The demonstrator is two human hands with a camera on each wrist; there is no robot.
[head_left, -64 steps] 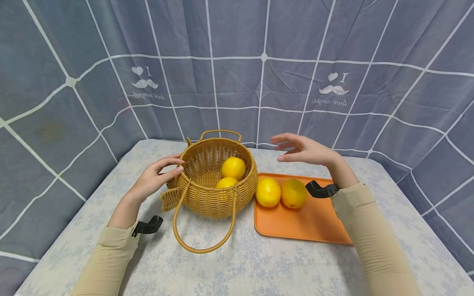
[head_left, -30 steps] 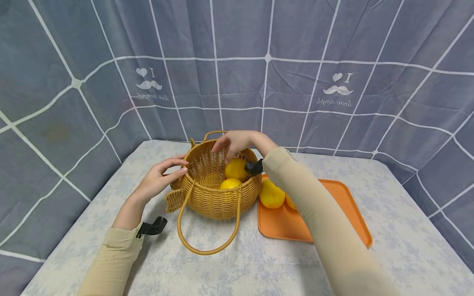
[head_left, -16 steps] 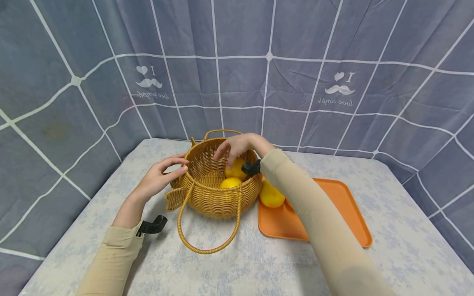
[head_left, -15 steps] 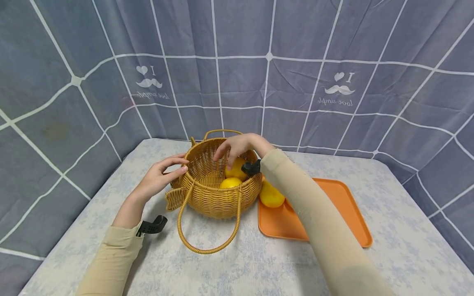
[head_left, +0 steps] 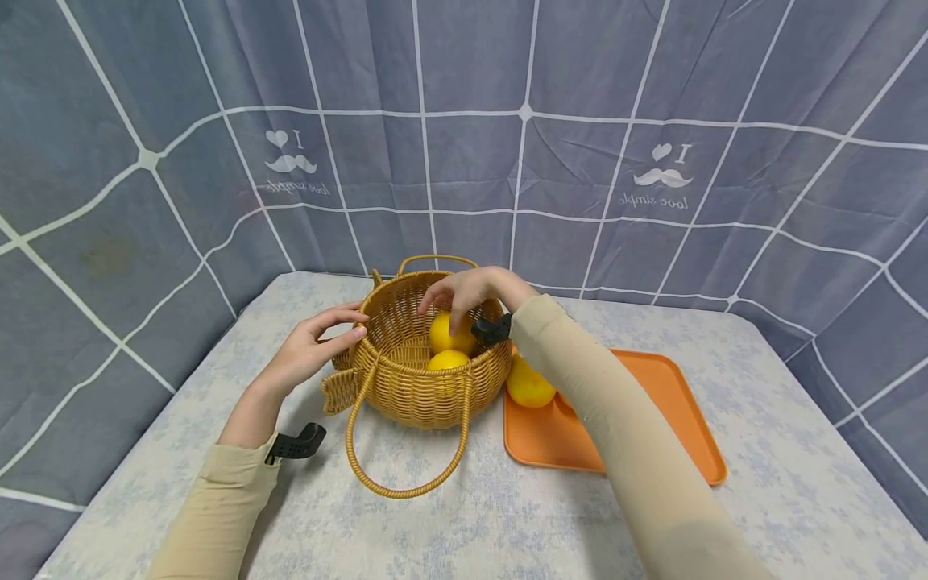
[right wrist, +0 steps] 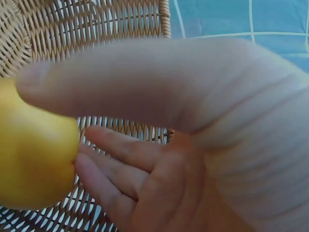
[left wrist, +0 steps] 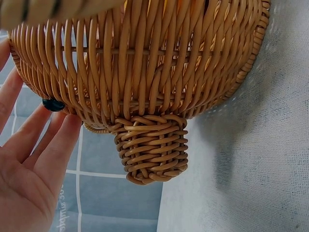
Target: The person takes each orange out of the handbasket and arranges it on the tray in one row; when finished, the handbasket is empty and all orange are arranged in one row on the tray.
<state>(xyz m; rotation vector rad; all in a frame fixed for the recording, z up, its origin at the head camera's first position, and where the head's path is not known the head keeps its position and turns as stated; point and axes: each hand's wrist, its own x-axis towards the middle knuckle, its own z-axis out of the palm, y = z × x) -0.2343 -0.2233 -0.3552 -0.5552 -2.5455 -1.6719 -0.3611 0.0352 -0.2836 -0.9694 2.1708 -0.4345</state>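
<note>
A round wicker basket (head_left: pixel 420 403) has two loop handles, one folded down in front. Inside it are two yellow fruits: the rear one (head_left: pixel 444 332) and the front one (head_left: pixel 447 360). My right hand (head_left: pixel 471 292) reaches in over the right rim and pinches the rear fruit. In the right wrist view, the thumb lies over this yellow fruit (right wrist: pixel 36 150) and a fingertip touches its end. My left hand (head_left: pixel 308 346) rests its fingers and thumb against the basket's left side. Its fingertips touch the outer weave in the left wrist view, near a black round knob (left wrist: pixel 53 105).
An orange tray (head_left: pixel 551 447) lies right of the basket. On it sits another yellow fruit (head_left: pixel 529 383), with one more mostly hidden behind my right sleeve. A patterned cloth (head_left: pixel 500 524) covers the table. Blue grid-patterned curtains (head_left: pixel 471 161) stand behind and at the sides.
My right hand has moved left from above the tray and into the basket. The rear fruit has just shifted slightly left under its fingers. My left hand stays at the basket.
</note>
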